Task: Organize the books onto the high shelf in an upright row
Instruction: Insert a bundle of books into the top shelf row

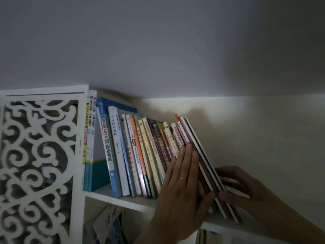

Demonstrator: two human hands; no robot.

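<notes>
thin books (202, 166) at the right end of the row on the high shelf (112, 195), all leaning left. my left hand (182, 180) lies flat on the spines, thumb under; my right hand (233, 184) cups the outer cover. thin, light, floppy, slick covers; squeeze low as one block. roughly four thin ones, about sixteen others; spines overlap, no exact count.

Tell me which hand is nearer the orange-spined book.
Left. The left hand lies flat on the spines just right of the orange-spined book; the right hand grips the row's far right end.
</notes>
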